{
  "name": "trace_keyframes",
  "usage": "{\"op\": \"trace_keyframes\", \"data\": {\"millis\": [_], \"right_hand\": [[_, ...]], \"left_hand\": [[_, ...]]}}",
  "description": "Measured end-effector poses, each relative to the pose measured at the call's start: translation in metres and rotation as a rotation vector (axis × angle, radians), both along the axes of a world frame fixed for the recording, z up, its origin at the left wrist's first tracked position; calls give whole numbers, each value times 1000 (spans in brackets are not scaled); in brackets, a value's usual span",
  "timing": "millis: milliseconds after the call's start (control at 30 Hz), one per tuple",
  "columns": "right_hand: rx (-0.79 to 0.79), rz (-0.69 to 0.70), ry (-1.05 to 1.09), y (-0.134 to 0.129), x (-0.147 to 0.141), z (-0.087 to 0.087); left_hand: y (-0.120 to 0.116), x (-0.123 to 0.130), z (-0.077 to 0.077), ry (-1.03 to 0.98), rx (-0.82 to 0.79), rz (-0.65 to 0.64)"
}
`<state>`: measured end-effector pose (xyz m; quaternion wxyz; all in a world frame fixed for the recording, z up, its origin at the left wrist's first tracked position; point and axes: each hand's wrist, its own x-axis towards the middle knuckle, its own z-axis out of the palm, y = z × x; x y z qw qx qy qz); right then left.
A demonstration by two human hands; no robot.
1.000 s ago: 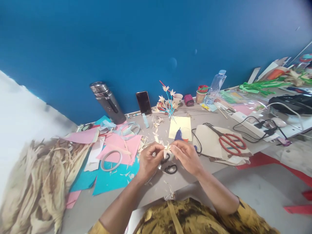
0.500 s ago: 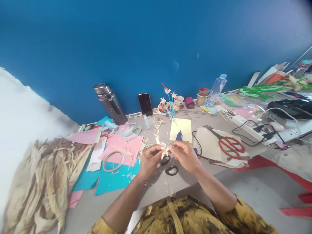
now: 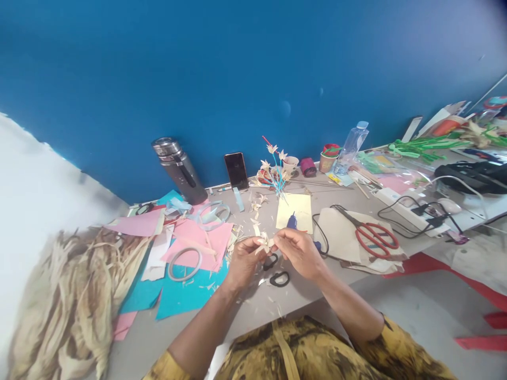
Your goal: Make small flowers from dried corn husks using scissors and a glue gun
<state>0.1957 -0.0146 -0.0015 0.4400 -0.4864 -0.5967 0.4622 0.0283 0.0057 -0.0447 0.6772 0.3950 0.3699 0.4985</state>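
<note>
L hand & R hand close tog. over desk, fingertips pinched, thumbs facing; wrists angled inward, both forearms reaching fwd from lower edge of view, elbows bent, apart.

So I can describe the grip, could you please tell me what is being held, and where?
A cream, petalled flower: the left hand and right hand pinch opposite sides with their fingertips.

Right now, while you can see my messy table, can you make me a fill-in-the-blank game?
1. The wall is coloured ____.
2. The handles of the big scissors are ____.
3. The grey flask stands to the ____ of the phone.
4. The left hand and right hand hold a small, pale ____.

Missing words: blue; red; left; flower.
</note>
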Motion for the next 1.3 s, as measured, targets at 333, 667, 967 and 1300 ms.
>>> {"op": "trace_keyframes", "data": {"millis": [333, 667, 967, 1300], "right_hand": [[69, 25, 7, 0, -3, 4], [108, -99, -103, -4, -9, 4], [137, -181, -136, -7, -16, 3], [42, -119, 9, -6, -15, -1]], "left_hand": [[0, 1, 9, -56, -32, 26], [0, 1, 6, -60, -58, -16], [1, 5, 4, -29, -8, 29], [0, 2, 1, 71, 57, 17]]}}
